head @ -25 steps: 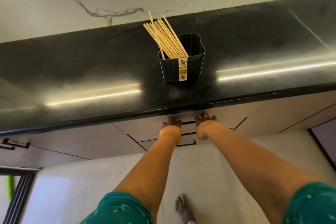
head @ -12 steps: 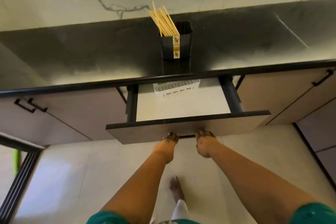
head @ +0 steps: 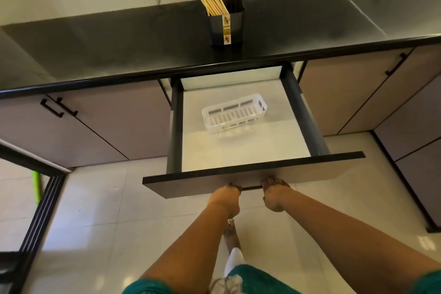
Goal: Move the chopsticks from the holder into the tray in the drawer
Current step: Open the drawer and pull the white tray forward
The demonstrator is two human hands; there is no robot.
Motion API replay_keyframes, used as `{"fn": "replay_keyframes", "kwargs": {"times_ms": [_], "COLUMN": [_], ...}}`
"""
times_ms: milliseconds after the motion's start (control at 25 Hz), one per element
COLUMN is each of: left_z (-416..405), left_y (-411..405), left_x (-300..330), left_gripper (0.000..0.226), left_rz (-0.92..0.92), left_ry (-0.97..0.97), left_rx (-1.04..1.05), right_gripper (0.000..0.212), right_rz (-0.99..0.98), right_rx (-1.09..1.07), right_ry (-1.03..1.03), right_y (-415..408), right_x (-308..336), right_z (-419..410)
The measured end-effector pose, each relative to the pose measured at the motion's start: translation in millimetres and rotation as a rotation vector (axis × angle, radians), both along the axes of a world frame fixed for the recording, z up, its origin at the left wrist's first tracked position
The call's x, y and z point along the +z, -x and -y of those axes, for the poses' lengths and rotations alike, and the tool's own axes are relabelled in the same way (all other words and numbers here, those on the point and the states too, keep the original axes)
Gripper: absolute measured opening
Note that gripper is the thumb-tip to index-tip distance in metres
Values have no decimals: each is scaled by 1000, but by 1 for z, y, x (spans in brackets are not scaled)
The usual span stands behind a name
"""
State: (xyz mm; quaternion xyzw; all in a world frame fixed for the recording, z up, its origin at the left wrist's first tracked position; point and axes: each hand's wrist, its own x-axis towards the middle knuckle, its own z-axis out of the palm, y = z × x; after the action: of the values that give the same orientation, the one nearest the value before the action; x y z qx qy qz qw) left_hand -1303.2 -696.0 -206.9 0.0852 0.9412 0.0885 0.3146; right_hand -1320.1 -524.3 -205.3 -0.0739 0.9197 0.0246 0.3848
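Several wooden chopsticks (head: 211, 0) lean left in a dark ribbed holder (head: 235, 28) standing on the black countertop (head: 119, 40). Below it the drawer (head: 253, 174) is pulled far out. A white slotted plastic tray (head: 235, 114) lies inside on the pale drawer floor, with nothing in it. My left hand (head: 225, 198) and my right hand (head: 274, 194) both grip the black bar handle (head: 250, 188) on the drawer front, fingers curled round it from below.
Closed cabinet doors with black handles (head: 58, 107) flank the drawer on both sides. A marble wall rises behind the counter. The tiled floor (head: 107, 222) lies below, with my foot (head: 230, 231) under the drawer and a dark door frame (head: 35, 210) at left.
The drawer went from shut to pulled far out, both hands drawing its handle toward me. The white tray came into full view.
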Motion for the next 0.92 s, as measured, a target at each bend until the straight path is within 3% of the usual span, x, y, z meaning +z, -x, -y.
{"fn": "replay_keyframes", "kwargs": {"times_ms": [280,440,520,600,800,920], "left_z": [-15,-33,-39,-37,-2,20], "left_y": [-16,-3,17,43,124,169], "left_x": [20,48,73,105,162,162], "left_gripper": [34,34,33,23,26,30], "left_rz": [15,176,310,331,73,-141], "left_ry": [96,139,-2,-127,-495,-672], "left_rx": [-68,-92,-24,41,367,550], "right_gripper": [67,56,45,36,30,34], "right_rz": [55,167,261,288,-34,-233], "right_rx": [4,60,95,49,-60,-211], "right_ry": [-13,-47,-17,53,237,494], "right_y": [-19,-15,4,34,125,177], "right_x": [28,61,88,119,177,182], "right_z": [1,19,29,37,45,47]}}
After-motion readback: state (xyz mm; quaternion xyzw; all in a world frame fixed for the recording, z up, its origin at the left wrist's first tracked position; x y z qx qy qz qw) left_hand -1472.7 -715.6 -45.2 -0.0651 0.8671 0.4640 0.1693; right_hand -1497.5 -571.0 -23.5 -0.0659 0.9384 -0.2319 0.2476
